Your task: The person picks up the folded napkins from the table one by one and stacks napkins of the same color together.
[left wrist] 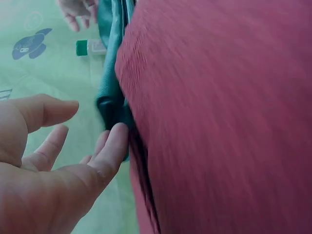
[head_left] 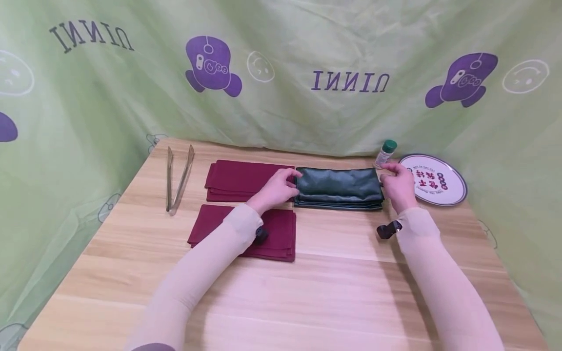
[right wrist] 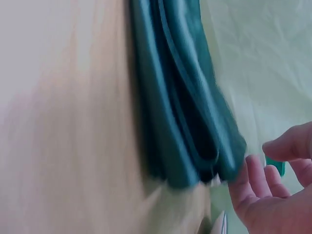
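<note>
Squaring the green cloth [head_left: 339, 185] between left hand [head_left: 276, 189] and right hand [head_left: 400, 185], loose-fingered and apart, likely needs light, even touches.

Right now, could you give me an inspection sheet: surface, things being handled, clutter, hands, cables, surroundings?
Surface: wood-grain table.
Things handled: folded green cloth, glossy, layered.
Clutter: far maroon cloth and near maroon cloth, both folded; metal tongs, spread; green-capped bottle; plate with red lettering.
Hands: left hand at the green cloth's left end, right hand at its right; both open.
Cables: nothing seen.
Surroundings: green curtain printed with purple figures.
</note>
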A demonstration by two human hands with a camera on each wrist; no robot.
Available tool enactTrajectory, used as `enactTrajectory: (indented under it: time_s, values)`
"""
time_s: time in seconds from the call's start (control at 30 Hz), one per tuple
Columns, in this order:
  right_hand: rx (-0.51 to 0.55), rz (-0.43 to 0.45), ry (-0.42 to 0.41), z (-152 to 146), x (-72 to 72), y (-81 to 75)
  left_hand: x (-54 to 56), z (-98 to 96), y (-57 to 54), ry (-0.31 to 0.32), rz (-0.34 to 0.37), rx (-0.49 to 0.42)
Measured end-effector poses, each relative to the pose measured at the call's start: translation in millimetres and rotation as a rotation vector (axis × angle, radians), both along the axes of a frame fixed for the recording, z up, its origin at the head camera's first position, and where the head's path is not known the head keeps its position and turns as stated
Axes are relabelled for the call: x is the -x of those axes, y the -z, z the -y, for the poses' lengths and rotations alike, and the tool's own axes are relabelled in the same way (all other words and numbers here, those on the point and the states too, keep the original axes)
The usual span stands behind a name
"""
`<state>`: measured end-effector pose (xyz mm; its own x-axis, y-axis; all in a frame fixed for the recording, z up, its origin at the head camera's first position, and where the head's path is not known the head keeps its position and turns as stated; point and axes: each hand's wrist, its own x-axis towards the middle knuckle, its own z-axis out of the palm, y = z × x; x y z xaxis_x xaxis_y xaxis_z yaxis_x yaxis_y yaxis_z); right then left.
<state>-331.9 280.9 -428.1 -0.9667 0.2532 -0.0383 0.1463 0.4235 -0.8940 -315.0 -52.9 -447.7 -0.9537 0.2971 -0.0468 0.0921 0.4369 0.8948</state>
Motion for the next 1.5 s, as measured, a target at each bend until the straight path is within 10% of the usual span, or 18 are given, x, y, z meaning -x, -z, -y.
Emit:
enactTrajectory:
  time_s: [0.3,0.53,0.9,1.5]
  values:
    - [-0.026,0.067,-0.088,-18,-30.1,5.2,-38.2,72.5,-16.1,0.068,-0.019,0.014]
    - [-0.01,0.062,-0.138,-1,-54.6,-0.6,-57.2,129.4,-25.8,-0.009,-0.066,0.071]
    - [-0.117,-0.017,-0.508,85,-76.8,8.0,-102.0,209.6,-21.8,-0.133,-0.019,0.196]
    - [-0.684,-0.046,-0.89,168,-116.2,19.7,-132.6,211.3,-0.2,-0.035,-0.038,0.392]
